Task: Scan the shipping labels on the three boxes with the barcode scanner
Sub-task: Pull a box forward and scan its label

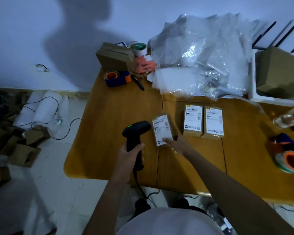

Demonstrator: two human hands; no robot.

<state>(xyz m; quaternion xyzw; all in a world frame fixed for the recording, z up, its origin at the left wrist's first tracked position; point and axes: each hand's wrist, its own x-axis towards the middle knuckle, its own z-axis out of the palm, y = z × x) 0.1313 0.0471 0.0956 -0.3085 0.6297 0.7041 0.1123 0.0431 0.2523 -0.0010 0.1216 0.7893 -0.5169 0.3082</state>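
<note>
Three small brown boxes with white shipping labels lie on the wooden table (pixel 109 126). The left box (pixel 162 128) is slightly tilted; my right hand (pixel 176 143) grips its near end, thumb on the label. The middle box (pixel 193 120) and the right box (pixel 213 122) lie side by side, touching. My left hand (pixel 130 154) holds the black barcode scanner (pixel 136 131) by its handle. A green light shows on the scanner's top, and its head sits just left of the left box's label.
At the back stand a brown carton (pixel 115 56), a tape roll (pixel 140 48), a blue-orange tape dispenser (pixel 116 78), a black pen (pixel 137 82) and a heap of bubble wrap (pixel 202 56). Another tape dispenser (pixel 288 153) lies at the right edge. Cartons and cables litter the floor at left.
</note>
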